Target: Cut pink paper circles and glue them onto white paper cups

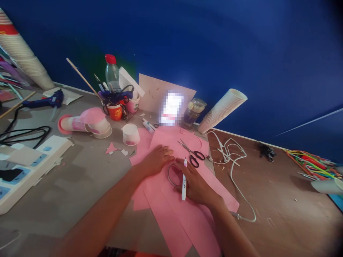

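My left hand [157,159] lies flat on overlapping sheets of pink paper [174,210], its fingers stretched toward my right hand [197,184]. A white acrylic marker [184,182] with a pink tip stands nearly upright in my right hand, tip end away from me. Beside those fingers a thin grey ring [168,175] rests on the pink paper, partly covered by the hand; whether the hand grips it too, I cannot tell. Scissors [191,154] with black handles lie partly spread on the paper, just beyond my right hand.
A white paper cup [131,134], a pink-trimmed cup piece [88,123] and a power strip [34,171] are on the left. Behind stand a blurred bright screen [171,109], a glass jar [193,112] and stacked cups [222,110]. A white cable [233,171] curls on the right.
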{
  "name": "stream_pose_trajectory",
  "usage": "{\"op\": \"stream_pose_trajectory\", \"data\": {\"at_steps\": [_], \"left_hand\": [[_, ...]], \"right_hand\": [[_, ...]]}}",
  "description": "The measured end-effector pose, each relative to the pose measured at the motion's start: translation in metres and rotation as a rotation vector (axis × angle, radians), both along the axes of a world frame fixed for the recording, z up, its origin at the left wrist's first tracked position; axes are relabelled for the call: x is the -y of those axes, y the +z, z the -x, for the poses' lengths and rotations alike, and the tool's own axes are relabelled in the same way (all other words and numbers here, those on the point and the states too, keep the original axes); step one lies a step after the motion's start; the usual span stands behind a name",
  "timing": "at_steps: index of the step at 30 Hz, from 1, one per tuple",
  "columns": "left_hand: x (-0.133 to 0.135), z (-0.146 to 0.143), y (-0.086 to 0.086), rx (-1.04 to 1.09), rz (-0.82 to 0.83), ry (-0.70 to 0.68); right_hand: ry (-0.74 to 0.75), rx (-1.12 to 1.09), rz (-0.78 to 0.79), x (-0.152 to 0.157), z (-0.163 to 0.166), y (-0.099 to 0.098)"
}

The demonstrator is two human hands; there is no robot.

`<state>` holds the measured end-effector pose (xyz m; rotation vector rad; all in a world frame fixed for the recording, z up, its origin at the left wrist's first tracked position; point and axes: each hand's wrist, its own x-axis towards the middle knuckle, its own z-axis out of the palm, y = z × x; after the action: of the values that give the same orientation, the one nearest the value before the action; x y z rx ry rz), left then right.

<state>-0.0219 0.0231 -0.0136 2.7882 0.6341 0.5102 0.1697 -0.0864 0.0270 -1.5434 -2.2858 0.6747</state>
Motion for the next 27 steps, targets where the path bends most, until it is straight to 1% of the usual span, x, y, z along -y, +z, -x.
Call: {"op": "stream_pose_trajectory", "data": {"at_steps": [10,16,24,27], "left_hand": [[-0.0005,0.0,0.0039,-0.004,0.022,-0.01],[0.0,0.0003,0.0065,-0.011,0.042,-0.008],[-0.0011,0.0002,0.003,-0.022,0.046,-0.004],[-0.0014,0.0005,0.002,-0.013,0.055,-0.004]], "right_hand": [[-0.03,-0.028,0.062,0.0003,0.0007,-0.0016],[-0.038,-0.054,0.071,0.0005,0.0,-0.0023],[-0.059,-0.058,0.122,0.002,0.0027,0.0007],[-0.054,-0.085,0.144,0.0018,-0.001,0.0038]]}}
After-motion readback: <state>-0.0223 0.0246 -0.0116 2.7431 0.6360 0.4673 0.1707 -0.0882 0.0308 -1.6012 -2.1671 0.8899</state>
